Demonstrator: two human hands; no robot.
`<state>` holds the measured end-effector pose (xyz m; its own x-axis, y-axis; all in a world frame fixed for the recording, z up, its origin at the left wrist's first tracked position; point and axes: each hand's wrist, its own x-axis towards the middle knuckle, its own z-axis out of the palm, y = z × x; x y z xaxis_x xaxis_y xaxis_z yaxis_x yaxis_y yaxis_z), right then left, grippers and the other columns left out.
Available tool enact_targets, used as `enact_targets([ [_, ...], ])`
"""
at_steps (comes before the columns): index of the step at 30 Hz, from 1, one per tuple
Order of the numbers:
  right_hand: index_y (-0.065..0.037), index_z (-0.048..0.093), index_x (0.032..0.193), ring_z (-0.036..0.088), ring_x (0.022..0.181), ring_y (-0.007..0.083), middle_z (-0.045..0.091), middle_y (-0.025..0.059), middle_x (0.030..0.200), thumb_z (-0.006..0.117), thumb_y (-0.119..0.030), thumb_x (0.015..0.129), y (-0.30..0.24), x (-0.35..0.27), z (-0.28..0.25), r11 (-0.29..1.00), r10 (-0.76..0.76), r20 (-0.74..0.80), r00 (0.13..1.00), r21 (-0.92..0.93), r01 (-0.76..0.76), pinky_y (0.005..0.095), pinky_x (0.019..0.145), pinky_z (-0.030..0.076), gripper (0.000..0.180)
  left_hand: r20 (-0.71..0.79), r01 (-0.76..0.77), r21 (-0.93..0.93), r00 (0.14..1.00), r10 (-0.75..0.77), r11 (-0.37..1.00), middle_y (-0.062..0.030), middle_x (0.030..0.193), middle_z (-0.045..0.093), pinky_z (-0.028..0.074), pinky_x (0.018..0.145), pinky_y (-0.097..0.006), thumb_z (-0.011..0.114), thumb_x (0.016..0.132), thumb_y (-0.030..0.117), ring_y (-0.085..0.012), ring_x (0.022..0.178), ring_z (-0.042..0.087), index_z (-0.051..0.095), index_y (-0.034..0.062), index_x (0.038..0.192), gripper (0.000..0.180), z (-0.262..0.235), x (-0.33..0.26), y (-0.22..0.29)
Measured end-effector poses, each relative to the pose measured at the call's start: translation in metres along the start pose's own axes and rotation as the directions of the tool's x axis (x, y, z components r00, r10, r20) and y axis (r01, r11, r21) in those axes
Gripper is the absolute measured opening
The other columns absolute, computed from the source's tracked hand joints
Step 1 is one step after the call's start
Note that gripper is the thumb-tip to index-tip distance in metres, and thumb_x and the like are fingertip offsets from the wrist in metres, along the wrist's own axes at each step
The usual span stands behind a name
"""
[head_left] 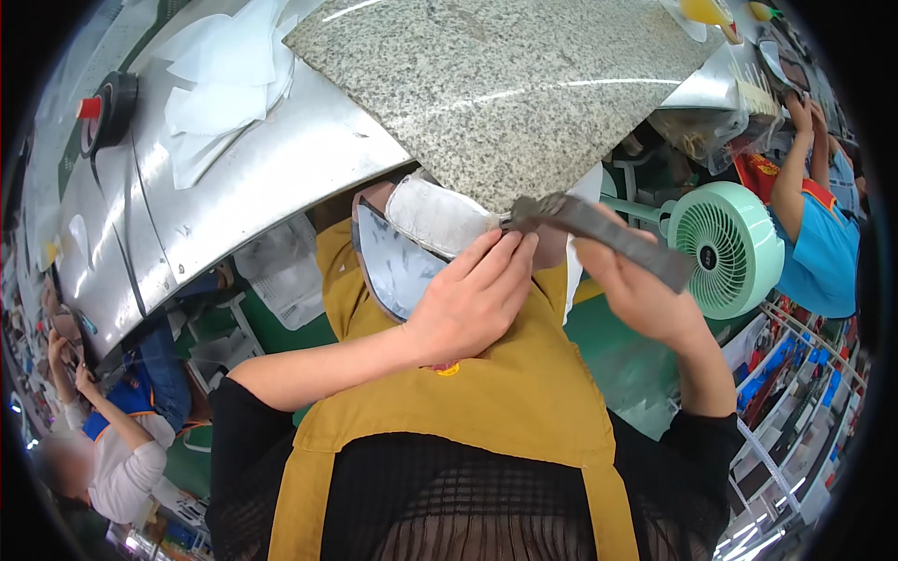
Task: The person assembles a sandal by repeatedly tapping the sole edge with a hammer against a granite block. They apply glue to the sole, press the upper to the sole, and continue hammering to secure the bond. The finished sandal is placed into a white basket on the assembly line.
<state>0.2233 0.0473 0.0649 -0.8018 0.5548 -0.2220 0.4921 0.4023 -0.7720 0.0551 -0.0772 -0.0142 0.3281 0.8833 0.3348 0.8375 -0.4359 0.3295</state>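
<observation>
Two hands at centre frame, both occupied. Left hand (472, 294): fingers pinched on the end of a white padded piece (438, 217), which lies against a pale blue sheet-like part (398, 266) just below it. Right hand (636, 290): closed around a flat dark grey strip (603, 234), held slanting from centre frame down to the right; the strip's upper end meets the white piece at the left fingertips. All of this sits just under the near corner of a speckled granite slab (505, 84), upper centre. Slab rests on a metal bench (271, 178) running to the upper left, carrying loose white sheets (224, 84) and a black tape roll (112, 107) with a red core. Mustard apron (505, 393), lower centre. Mint-green fan (725, 248), right of the hands. Containers: clear bags under the bench, contents not discernible. Other people at the far left and right edges.
</observation>
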Motion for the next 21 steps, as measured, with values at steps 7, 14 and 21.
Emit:
enact_targets([
  [7,0.002,0.05,0.104,0.051,0.068,0.0174,0.055,0.0092,0.085,0.045,-0.007,0.094,0.002,-0.018,-0.015,0.963,0.221,-0.169,0.961,0.191,-0.188,0.0268,0.063,0.041,0.014,-0.029,0.041,-0.021,0.999,-0.041,0.999,-0.0131,0.116,0.059,0.045,0.092,-0.036,0.055,0.073,0.012,-0.0252,0.107,0.057,0.061,-0.0024,0.104,0.035,-0.014,0.004,-0.005],
  [14,0.002,0.05,0.116,0.059,0.081,0.0395,0.059,0.0184,0.1,0.052,0.001,0.087,0.007,-0.009,-0.001,0.999,0.042,-0.05,0.998,0.009,-0.042,0.0336,0.07,0.049,0.029,-0.022,0.026,0.004,0.999,-0.026,1.0,-0.014,0.117,0.059,0.046,0.087,-0.033,0.055,0.072,0.012,-0.0234,0.105,0.058,0.061,-0.0029,0.104,0.036,-0.017,0.007,-0.009],
  [21,0.0,0.051,0.118,0.06,0.092,0.0378,0.057,0.0187,0.111,0.052,0.004,0.081,0.003,-0.006,-0.003,1.0,-0.018,-0.069,0.997,-0.023,0.017,0.0359,0.075,0.05,0.036,-0.017,0.047,0.077,0.999,-0.046,0.996,-0.0145,0.118,0.058,0.046,0.085,-0.032,0.055,0.07,0.012,-0.0222,0.104,0.057,0.061,-0.005,0.101,0.036,-0.01,0.009,-0.006],
])
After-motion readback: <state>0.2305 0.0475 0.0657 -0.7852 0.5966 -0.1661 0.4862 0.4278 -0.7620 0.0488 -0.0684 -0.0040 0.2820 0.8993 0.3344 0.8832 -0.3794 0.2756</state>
